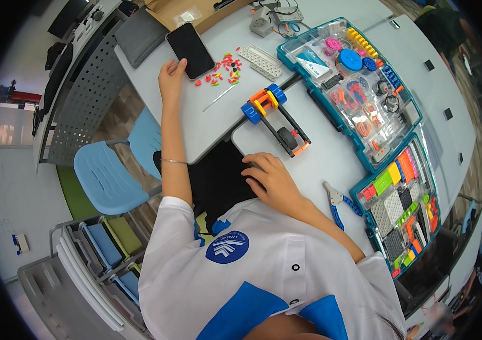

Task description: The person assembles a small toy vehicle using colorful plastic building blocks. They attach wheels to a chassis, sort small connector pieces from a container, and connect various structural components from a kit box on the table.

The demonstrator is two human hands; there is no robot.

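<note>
A black smartphone (191, 51) is at the far left of the table, screen up. My left hand (172, 78) grips its near left edge, thumb over the rim and fingers curled. By the table's near edge my right hand (276, 180) has its fingers bent around something dark, mostly hidden beneath them. Beyond it stands a built frame (278, 120) of black beams with blue wheels, orange and yellow parts and a dark grey roller. Small red, green and black pegs (228, 69) lie scattered right of the phone, with a thin pale rod (218, 97) nearer me.
An open teal parts case (319, 93) and a second sorted tray (372, 231) fill the right side. Blue-handled pliers (337, 205) lie beside the tray. A light grey perforated beam (261, 62) and grey modules with cables (275, 20) are at the back. Blue chairs (108, 175) stand left.
</note>
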